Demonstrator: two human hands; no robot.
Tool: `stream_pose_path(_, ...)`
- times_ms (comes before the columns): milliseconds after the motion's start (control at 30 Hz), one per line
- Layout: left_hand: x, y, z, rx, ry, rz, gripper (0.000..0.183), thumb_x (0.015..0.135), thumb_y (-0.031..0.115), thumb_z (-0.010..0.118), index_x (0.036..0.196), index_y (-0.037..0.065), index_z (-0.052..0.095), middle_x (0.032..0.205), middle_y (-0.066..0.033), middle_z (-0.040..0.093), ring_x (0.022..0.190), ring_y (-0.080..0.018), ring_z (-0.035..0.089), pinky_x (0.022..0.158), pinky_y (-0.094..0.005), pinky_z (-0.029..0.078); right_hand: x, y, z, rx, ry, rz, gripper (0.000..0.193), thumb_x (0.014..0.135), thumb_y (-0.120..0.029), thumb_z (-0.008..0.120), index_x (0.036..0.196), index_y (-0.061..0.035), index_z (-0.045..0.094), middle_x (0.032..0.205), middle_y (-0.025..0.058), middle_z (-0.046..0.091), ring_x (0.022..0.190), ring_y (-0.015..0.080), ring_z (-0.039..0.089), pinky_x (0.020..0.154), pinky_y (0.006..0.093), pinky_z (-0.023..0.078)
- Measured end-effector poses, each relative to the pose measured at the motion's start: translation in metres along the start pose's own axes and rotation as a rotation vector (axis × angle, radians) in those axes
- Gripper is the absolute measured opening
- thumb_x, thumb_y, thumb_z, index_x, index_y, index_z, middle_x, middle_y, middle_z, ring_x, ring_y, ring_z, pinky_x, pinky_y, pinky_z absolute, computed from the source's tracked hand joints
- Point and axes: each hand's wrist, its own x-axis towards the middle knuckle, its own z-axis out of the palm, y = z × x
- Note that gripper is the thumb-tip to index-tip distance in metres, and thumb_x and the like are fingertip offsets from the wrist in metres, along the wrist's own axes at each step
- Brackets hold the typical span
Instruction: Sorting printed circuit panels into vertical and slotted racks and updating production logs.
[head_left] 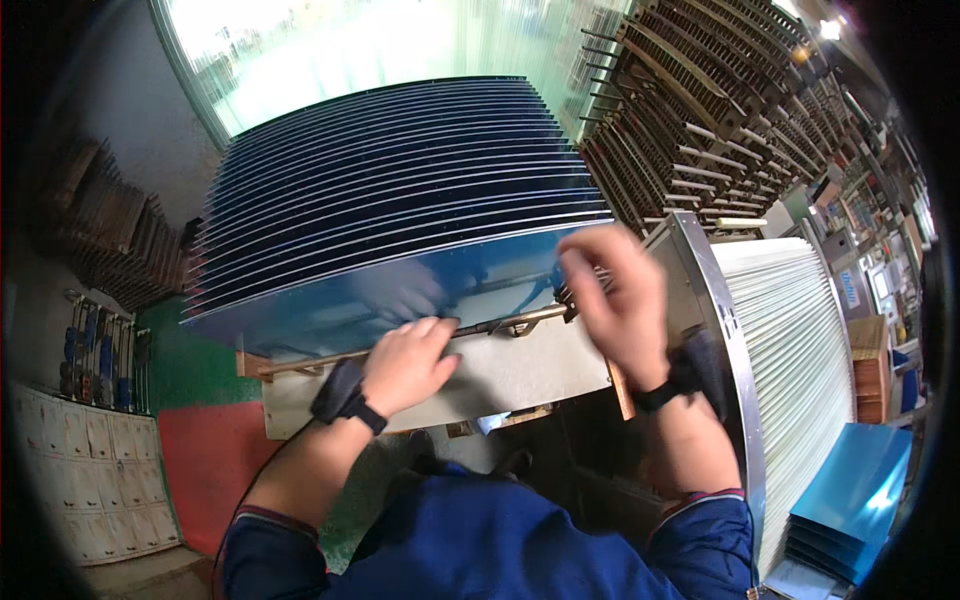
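We are apparently working along the metal rod (500,325) below the front blue sheet (490,268), our left hand (408,366) spreading open, seemingly empty, beside it, our blurred right hand (622,305) half curling near the rod's right end, any hold unclear, the next move likely calling for steady contact.

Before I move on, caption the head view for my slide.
Left hand over a metal rod, blurred right hand near the right end of the front blue panel, spaced panels behind.
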Motion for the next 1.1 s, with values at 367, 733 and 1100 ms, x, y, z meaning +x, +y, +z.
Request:
stream_pose_path(367,0.046,0.016,0.032,0.001,-0.029,-0.117,0.023,0.09,0.028,0.055,0.109,0.021,0.066,0.087,-0.012,0.07,0.079,-0.0382,0.066,0.067,-0.0497,0.053,-0.083,0.026,0.096,-0.199,-0.334,0.276,0.022,0.091,-0.028,0.062,0.087,-0.0058,0.062,0.079,0.014,0.065,0.076,0.035,0.065,0.07,0.043,0.052)
stream_pose_path(733,0.05,0.006,0.042,0.071,0.019,-0.078,0.016,0.082,0.023,0.06,0.081,0.009,0.068,0.084,-0.0165,0.068,0.078,-0.0406,0.065,0.065,-0.0515,0.051,-0.083,0.037,0.105,-0.262,-0.295,0.014,0.013,0.08,-0.018,0.059,0.085,-0.0056,0.058,0.078,0.0138,0.063,0.079,0.0319,0.065,0.072,0.0429,0.053)
stream_pose_path(1100,0.047,0.026,0.044,0.116,0.036,-0.086,0.017,0.086,0.008,0.059,0.099,-0.001,0.064,0.088,-0.0258,0.066,0.087,-0.047,0.061,0.074,-0.0535,0.048,-0.07,0.07,0.09,-0.569,-0.555,-0.358,0.013,0.079,-0.025,0.061,0.078,-0.0144,0.069,0.084,-0.0003,0.065,0.084,0.0212,0.063,0.072,0.0384,0.046)
